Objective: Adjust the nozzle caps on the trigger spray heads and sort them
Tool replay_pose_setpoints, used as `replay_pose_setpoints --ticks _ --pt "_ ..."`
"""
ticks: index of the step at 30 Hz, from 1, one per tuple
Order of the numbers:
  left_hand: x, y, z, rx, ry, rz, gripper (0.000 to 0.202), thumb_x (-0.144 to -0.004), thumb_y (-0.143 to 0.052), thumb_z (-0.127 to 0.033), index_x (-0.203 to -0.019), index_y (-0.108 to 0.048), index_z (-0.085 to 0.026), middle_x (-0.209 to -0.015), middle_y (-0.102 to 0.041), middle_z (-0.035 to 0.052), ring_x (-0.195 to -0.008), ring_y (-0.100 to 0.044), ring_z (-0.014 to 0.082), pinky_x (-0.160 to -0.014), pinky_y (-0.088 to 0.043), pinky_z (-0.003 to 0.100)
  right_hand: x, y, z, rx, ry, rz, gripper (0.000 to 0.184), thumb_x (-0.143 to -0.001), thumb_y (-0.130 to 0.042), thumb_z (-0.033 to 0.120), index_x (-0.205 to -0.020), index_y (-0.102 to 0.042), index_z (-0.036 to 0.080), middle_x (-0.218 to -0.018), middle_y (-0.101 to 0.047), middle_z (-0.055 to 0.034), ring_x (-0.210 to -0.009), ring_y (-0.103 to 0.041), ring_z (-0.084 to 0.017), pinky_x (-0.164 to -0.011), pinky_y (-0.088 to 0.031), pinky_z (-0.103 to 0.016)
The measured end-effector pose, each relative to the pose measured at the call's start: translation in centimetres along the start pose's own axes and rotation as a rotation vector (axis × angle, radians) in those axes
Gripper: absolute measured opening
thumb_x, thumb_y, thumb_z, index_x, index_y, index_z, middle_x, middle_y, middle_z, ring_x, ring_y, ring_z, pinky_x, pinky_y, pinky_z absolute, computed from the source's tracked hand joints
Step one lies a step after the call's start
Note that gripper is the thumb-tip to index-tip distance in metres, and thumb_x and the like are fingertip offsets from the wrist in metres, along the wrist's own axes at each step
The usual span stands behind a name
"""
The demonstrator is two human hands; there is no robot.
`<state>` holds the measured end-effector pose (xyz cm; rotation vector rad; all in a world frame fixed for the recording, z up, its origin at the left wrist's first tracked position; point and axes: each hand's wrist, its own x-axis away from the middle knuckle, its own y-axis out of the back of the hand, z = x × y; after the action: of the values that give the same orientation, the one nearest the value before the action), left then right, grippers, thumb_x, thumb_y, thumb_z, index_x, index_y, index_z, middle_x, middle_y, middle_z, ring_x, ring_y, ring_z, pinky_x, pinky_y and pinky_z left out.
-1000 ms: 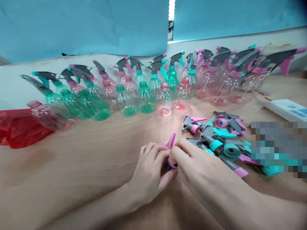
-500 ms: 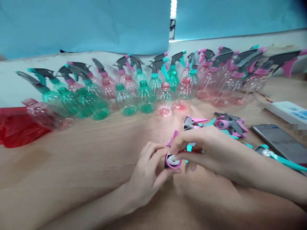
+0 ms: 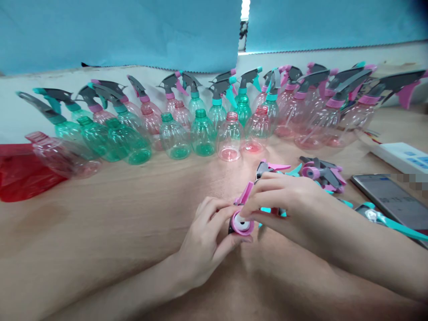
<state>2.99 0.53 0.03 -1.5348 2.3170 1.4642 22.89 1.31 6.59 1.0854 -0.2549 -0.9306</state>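
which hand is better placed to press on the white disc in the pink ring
Probably the right hand: its fingertips are at the white disc inside the pink ring, while the left hand is taken up gripping the spray head.

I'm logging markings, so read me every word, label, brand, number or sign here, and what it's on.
Phone: perhaps "15" mid-screen; its other digits are too blurred.
White box: blue patches; any print is too blurred.
Held spray head, bottles: no readable text.
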Motion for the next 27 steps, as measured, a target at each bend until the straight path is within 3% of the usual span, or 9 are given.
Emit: replay_pose_setpoints --ticks 10,19,27 --pt "0.0 0.1 -0.2 0.004 -0.025 0.010 0.025 -0.092 -0.052 -0.034 -0.110 -0.058 -0.018 -0.100 -0.057 0.0073 -0.093 -0.052 0.0207 -0.081 -0.047 0.035 0.1 0.6 0.4 0.083 0.038 0.028 0.024 -0.083 -0.058 0.011 -0.063 -0.067 0.020 -0.076 -0.062 -0.0033 -0.071 -0.056 -0.014 -0.062 -0.042 -0.025" --pt "0.0 0.0 0.0 -0.006 -0.052 0.000 0.023 -0.094 -0.049 -0.033 -0.107 -0.057 -0.017 -0.100 -0.057 0.0080 -0.092 -0.051 0.0206 -0.079 -0.046 0.035 0.2 0.9 0.5 0.115 0.094 0.088 0.024 -0.085 -0.056 0.014 -0.065 -0.067 0.020 -0.073 -0.062 -0.0023 -0.071 -0.056 -0.014 -0.063 -0.042 -0.025" --pt "0.1 -0.1 0.1 -0.039 -0.081 -0.016 0.021 -0.093 -0.051 -0.027 -0.111 -0.055 -0.017 -0.099 -0.057 0.0077 -0.091 -0.050 0.0207 -0.079 -0.045 0.035 0.2 -0.1 0.7 0.136 0.005 0.045 0.017 -0.082 -0.059 0.010 -0.076 -0.070 0.021 -0.075 -0.062 -0.0022 -0.068 -0.055 -0.015 -0.058 -0.040 -0.026"
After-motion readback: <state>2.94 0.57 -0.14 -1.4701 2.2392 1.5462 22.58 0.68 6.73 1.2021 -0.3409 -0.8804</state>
